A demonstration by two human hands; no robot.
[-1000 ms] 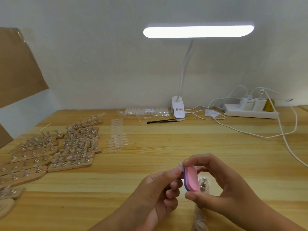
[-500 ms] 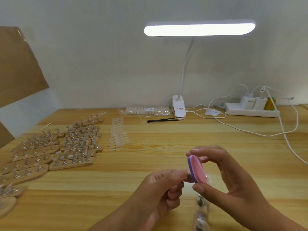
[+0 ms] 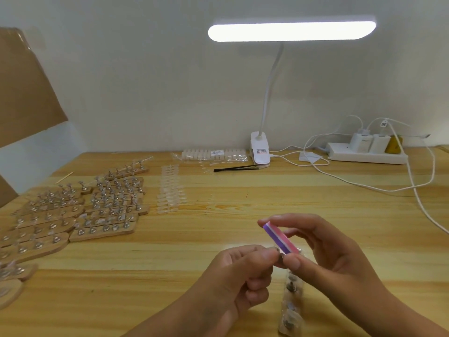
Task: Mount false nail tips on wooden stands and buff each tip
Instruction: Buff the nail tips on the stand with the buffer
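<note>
Left hand [image 3: 243,276] pinches what appears to be a light, springy nail tip [image 3: 277,252], best held by its edges, above a stand [image 3: 290,310]; right hand [image 3: 335,259] pinches the buffer block [image 3: 281,238] endwise.

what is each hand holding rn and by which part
Right hand grips the pink and purple buffer block by its two ends, forefinger on top, thumb below. Left hand pinches something small at the block's lower end, too blurred to name.
</note>
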